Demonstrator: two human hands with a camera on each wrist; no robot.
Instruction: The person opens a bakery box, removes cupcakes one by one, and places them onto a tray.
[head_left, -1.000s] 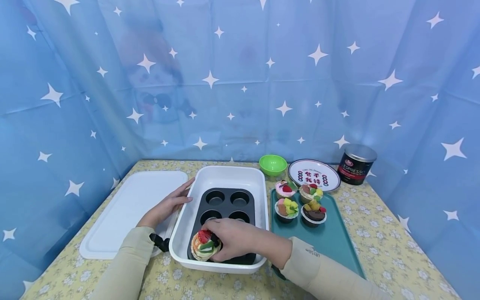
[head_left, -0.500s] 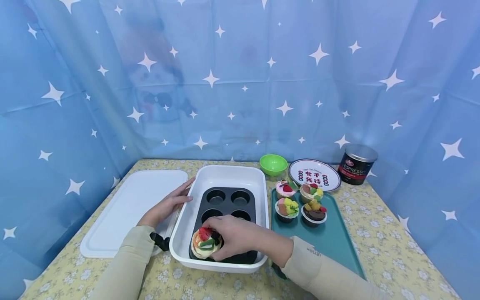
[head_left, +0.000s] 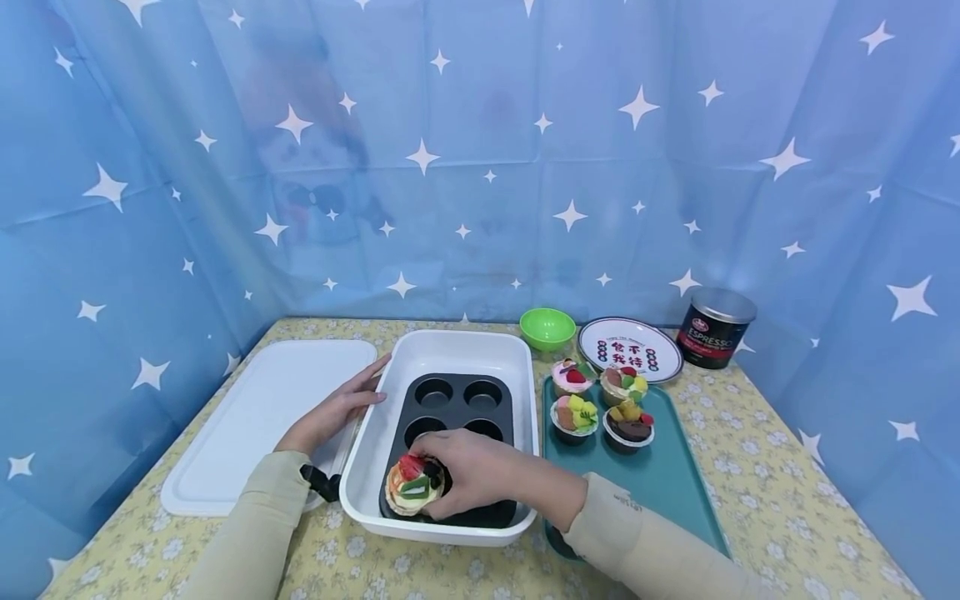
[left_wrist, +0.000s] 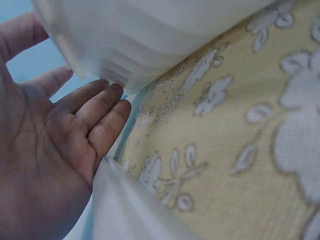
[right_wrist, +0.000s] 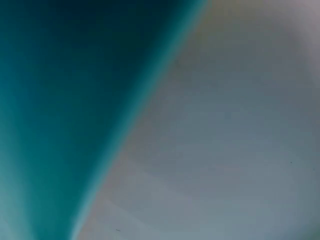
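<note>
A cupcake (head_left: 409, 487) topped with red strawberry and other fruit pieces sits at the near-left cup of a dark muffin tin (head_left: 459, 403). My right hand (head_left: 476, 473) grips it from its right side, covering some of the near and middle cups. The tin lies inside a deep white tub (head_left: 435, 354). At the tub's left rim is my left hand (head_left: 337, 411), its fingers (left_wrist: 102, 107) nearly straight along the outer wall in the left wrist view. The right wrist view shows only a blurred teal tray edge (right_wrist: 135, 120) and a pale surface.
Several decorated cupcakes (head_left: 574, 419) stand on the teal tray (head_left: 667, 479) at the right. Behind it are a green bowl (head_left: 547, 330), a white plate (head_left: 592, 337) and an espresso tin (head_left: 705, 342). A white lid (head_left: 240, 433) lies to the left on the floral tablecloth (head_left: 397, 575).
The cupcake and my right hand have shifted very slightly to the right and away from the near rim. My left hand has stayed at the tub's rim.
</note>
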